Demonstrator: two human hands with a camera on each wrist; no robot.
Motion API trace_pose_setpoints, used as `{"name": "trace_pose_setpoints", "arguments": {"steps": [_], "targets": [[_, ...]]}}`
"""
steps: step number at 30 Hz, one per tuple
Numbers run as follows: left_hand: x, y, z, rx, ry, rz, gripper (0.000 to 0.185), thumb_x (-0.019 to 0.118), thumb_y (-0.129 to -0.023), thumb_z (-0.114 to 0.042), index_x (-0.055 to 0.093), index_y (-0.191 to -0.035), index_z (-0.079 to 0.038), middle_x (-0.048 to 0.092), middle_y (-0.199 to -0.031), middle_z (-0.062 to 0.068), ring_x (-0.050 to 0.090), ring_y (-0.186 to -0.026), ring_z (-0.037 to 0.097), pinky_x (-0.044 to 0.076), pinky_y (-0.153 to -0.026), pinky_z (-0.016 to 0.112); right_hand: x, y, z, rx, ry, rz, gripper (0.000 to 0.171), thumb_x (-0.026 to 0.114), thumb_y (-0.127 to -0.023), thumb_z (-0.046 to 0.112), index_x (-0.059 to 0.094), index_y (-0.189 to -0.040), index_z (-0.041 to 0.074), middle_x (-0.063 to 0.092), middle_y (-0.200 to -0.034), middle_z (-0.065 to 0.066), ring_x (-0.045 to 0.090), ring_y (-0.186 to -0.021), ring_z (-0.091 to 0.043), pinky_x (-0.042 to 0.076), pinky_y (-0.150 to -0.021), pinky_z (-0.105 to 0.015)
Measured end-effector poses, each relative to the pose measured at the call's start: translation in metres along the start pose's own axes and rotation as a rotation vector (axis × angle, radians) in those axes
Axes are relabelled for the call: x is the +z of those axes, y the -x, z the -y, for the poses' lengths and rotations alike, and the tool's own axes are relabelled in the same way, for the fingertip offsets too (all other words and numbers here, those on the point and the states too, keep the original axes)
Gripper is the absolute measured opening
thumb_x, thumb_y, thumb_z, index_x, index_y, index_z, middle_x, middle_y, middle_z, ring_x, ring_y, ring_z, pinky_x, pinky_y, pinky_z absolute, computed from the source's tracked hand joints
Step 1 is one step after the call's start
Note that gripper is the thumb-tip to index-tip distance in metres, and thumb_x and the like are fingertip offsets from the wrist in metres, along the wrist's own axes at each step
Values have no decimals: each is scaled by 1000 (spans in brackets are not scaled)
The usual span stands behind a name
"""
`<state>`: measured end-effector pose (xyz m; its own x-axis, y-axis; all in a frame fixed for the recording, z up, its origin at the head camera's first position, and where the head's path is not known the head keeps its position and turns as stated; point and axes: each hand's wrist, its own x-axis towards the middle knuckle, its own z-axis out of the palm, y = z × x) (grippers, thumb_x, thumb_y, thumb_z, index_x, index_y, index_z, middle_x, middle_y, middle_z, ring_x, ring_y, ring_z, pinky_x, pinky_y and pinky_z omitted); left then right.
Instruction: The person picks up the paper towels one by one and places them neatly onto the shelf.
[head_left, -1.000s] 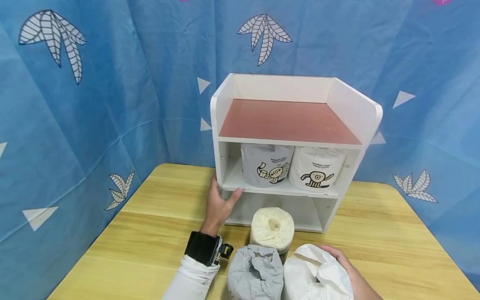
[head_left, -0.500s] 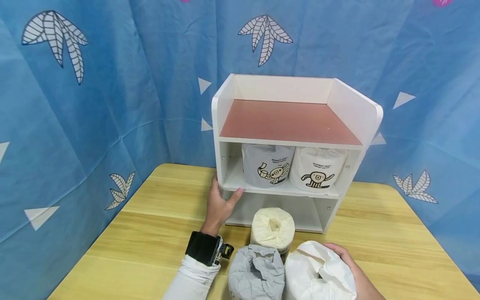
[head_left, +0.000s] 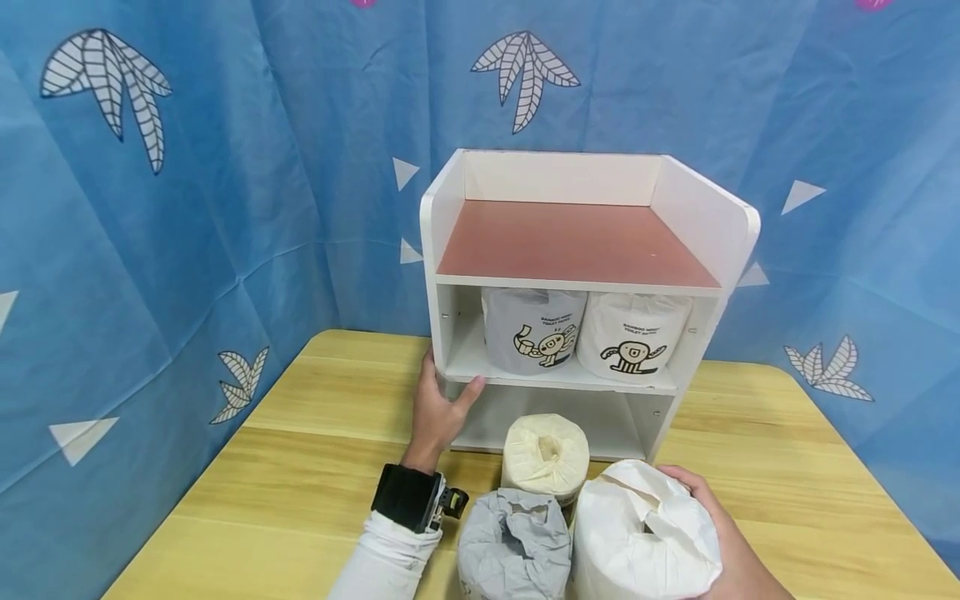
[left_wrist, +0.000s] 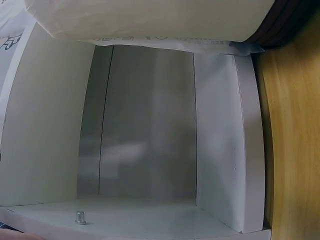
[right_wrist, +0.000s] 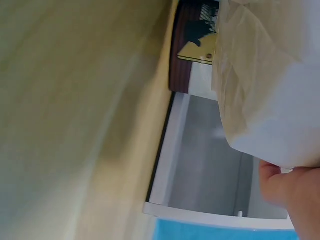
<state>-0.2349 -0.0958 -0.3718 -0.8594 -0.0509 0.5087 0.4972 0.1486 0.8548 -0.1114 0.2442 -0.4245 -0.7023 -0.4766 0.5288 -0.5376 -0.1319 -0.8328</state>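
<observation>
White-wrapped toilet roll (head_left: 615, 550): over the table's (head_left: 285, 483) near side, right of the grey-wrapped roll (head_left: 551, 533).
Right hand (head_left: 718, 510): fingers clamped round its right side.
Left hand (head_left: 441, 410): thumb spread from fingers, against the shelf's (head_left: 577, 242) left edge.
Change: white-wrapped toilet roll has shifted shelfward; a carry seems begun.

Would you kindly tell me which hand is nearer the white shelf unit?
Left: the left hand holds the left side of the shelf unit, while the right hand holds a white roll in front of it.
</observation>
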Motion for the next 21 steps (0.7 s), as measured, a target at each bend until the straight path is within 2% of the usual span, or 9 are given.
{"name": "trace_pose_setpoints", "arguments": {"steps": [3, 7, 10, 15, 21], "targets": [[-1, 2, -14, 2, -9, 7, 79, 68, -86, 1, 21, -148, 10, 37, -142, 31, 38, -130, 44, 26, -110, 56, -3, -3, 3, -35, 3, -14, 108, 82, -65, -5, 13, -147, -11, 42, -141, -15, 50, -120, -18, 45, -95, -24], [-1, 4, -17, 2, -8, 11, 79, 68, -86, 1, 20, -148, 9, 37, -143, 31, 37, -130, 44, 25, -111, 56, -7, -9, 5, -108, 67, -48, 113, 81, -54, -9, 14, -145, -15, 42, -140, -16, 50, -118, -17, 43, -94, -21], [-1, 4, -17, 6, -2, 15, 80, 68, -86, 0, 19, -149, 9, 36, -143, 31, 37, -130, 44, 25, -110, 56, -8, -15, 9, -126, 122, -91, 116, 82, -49, -9, 16, -144, -16, 44, -139, -15, 50, -117, -16, 41, -94, -19], [-1, 4, -17, 1, -5, 14, 81, 68, -87, -1, 19, -149, 8, 35, -144, 30, 37, -131, 43, 25, -110, 56, -8, -28, 18, -85, 166, -170, 114, 83, -48, -9, 21, -144, -14, 48, -135, -12, 51, -114, -15, 42, -93, -20], [0, 4, -16, 0, -12, 5, 81, 69, -86, -1, 19, -149, 8, 36, -144, 31, 37, -130, 44, 26, -110, 57, -10, -39, 27, -113, 188, -192, 115, 84, -46, -8, 20, -141, -18, 50, -133, -10, 52, -113, -14, 43, -94, -19]]}}
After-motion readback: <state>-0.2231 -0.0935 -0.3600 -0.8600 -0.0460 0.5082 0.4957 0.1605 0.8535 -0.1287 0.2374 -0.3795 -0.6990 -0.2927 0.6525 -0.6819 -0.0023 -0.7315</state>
